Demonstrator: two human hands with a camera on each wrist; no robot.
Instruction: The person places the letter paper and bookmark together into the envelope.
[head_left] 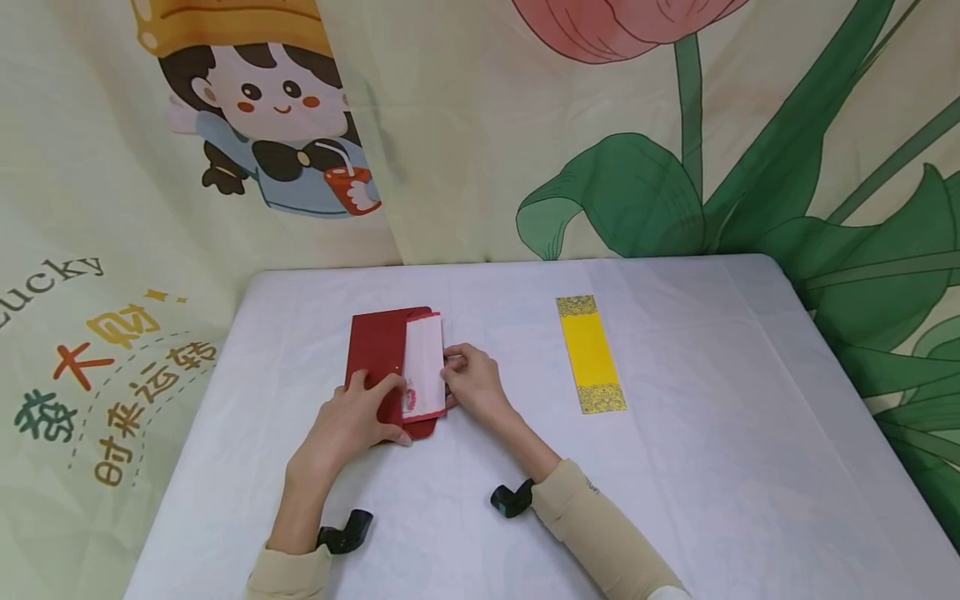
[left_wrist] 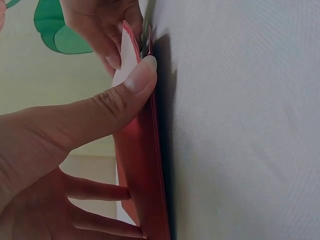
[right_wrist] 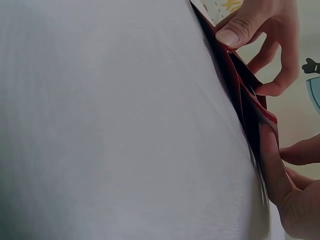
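Observation:
A flat red envelope [head_left: 371,337] lies on the white-covered table. Along its right side is a white piece with red edges [head_left: 424,358] and a small pink print near its lower corner. My left hand [head_left: 341,425] holds the envelope, thumb over its near edge and fingers on its face. From the right, my right hand [head_left: 474,383] pinches the long edge of the white piece. The right wrist view shows the right thumb [right_wrist: 272,157] tucked under a raised red edge, with dark gaps between the layers. Part of the right hand's grip is hidden in the left wrist view.
A yellow strip with patterned gold ends [head_left: 592,354] lies to the right on the white tablecloth [head_left: 712,467]. Behind the table hangs a printed curtain [head_left: 457,133] with a cartoon figure and green leaves. Black wrist cameras [head_left: 347,532] sit below both hands.

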